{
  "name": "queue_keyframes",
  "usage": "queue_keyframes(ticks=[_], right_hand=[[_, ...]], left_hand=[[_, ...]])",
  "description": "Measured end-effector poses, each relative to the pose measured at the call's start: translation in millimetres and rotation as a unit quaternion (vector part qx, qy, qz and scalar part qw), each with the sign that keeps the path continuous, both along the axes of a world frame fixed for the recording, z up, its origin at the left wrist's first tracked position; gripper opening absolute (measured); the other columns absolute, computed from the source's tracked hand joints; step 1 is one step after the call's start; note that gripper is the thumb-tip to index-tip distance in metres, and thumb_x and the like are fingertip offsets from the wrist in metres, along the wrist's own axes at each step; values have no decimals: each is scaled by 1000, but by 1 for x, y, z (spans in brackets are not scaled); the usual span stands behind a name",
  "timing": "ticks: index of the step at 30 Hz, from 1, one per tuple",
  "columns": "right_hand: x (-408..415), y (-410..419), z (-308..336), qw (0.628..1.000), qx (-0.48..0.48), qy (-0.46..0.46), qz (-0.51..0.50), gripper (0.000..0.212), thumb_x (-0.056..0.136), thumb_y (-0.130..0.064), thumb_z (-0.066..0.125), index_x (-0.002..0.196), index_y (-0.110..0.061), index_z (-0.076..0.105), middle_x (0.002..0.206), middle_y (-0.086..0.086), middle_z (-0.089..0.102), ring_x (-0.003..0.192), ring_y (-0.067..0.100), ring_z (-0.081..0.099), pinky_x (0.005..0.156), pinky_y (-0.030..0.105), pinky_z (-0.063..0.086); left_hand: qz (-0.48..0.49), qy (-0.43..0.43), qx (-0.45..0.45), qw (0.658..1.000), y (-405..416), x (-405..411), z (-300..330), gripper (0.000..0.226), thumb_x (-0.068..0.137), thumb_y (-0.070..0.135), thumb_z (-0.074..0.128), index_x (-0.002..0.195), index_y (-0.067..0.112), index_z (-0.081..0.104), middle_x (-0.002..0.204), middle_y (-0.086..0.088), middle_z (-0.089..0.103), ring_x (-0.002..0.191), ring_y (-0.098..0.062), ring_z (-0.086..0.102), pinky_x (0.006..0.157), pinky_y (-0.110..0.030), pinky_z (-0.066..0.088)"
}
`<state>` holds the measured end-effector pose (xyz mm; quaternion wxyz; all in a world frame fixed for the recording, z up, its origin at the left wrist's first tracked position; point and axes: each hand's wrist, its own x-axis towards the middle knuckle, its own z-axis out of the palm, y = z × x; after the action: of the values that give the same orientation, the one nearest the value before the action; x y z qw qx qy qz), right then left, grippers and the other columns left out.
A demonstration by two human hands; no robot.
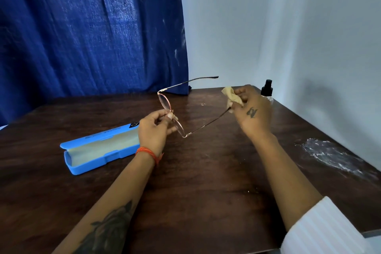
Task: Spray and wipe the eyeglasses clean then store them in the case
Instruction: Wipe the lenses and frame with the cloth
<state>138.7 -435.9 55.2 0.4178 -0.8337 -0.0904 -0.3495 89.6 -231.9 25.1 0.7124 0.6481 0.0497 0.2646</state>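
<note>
A person holds a pair of glasses [171, 109] above a dark wooden desk [206, 171], both temples unfolded. The left hand [153, 130] pinches the frame at the bridge between thumb and fingertips, the lenses edge-on to the camera; this grip is grasping the glasses. One temple points away toward the blue curtain [82, 27]; the other runs right to the right hand [252, 109], whose grip is clenched on a crumpled tan cloth [232, 97] at that temple's tip. Whether the cloth wraps the tip or only touches it cannot be told.

A blue case [97, 150] lies open on the desk to the left, just beside the left wrist, its pale lining showing. A clear spray bottle [267, 90] with a black cap stands upright at the far edge of the desk, just behind the right hand. An orange thread band [147, 152] circles the left wrist, and a white sleeve [321, 227] covers the right upper arm. A whitish smear [329, 154] marks the desk near its right edge. A pale wall [288, 27] fills the background to the right.
</note>
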Motion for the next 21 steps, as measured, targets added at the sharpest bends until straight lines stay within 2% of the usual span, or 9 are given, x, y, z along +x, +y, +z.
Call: queue_keyframes(ticks=[2,5,7,9,11,13,16,18,21], right_hand=[[-8,3,5,996,28,14,86,21,72,-12,73,90,-20,64,86,0,70,75,13,63,61,14,45],[-22,8,6,989,5,12,147,24,66,-9,76,81,-26,67,77,-4,71,72,12,66,65,31,56],[-30,9,5,987,-11,-4,163,24,64,-8,76,78,-26,70,73,-8,70,68,9,66,63,32,56],[-38,10,3,971,-23,19,237,23,64,-6,74,76,-25,72,69,-13,70,61,3,64,56,24,54],[-47,12,-2,950,-98,45,294,23,64,-4,72,76,-24,73,66,-16,69,55,-3,59,50,8,42],[-54,16,-10,926,-198,60,314,23,65,-4,71,77,-24,74,68,-11,71,58,-1,60,51,6,37],[-59,21,-17,892,-310,96,314,29,69,-3,68,85,-26,74,82,-5,74,71,1,62,63,9,43],[-59,21,-19,881,-317,140,323,37,69,0,66,92,-28,74,89,-3,74,74,3,61,64,7,43],[-60,14,-13,850,-281,240,375,44,65,-7,75,101,-32,70,91,-13,71,78,4,63,69,16,48]], left_hand=[[-6,7,-36,999,0,0,0,11,88,4,55,96,7,63,81,-4,65,70,-5,68,62,-21,58],[-12,17,-90,996,1,2,0,17,88,5,56,103,0,61,83,-6,65,77,-12,66,63,-24,58],[-18,21,-113,993,0,2,1,18,88,5,55,104,-1,61,83,-7,65,79,-13,66,62,-24,58],[-25,20,-136,990,0,2,1,19,88,4,54,105,-3,60,84,-7,64,77,-13,65,61,-23,58],[-32,20,-155,987,-1,2,1,19,88,2,53,106,-4,59,84,-8,64,76,-12,65,61,-24,58],[-42,19,-167,985,-1,2,1,19,88,1,53,106,-5,58,84,-8,64,76,-13,64,62,-26,59],[-49,17,-183,982,-2,2,0,20,88,1,53,107,-5,57,85,-8,64,78,-14,65,62,-27,59],[-53,15,-190,980,-2,2,-1,19,88,1,54,106,-4,57,85,-8,64,74,-12,67,63,-28,59],[-59,9,-201,978,-2,2,-3,18,87,0,54,105,-2,56,84,-7,63,73,-11,66,65,-30,60]])
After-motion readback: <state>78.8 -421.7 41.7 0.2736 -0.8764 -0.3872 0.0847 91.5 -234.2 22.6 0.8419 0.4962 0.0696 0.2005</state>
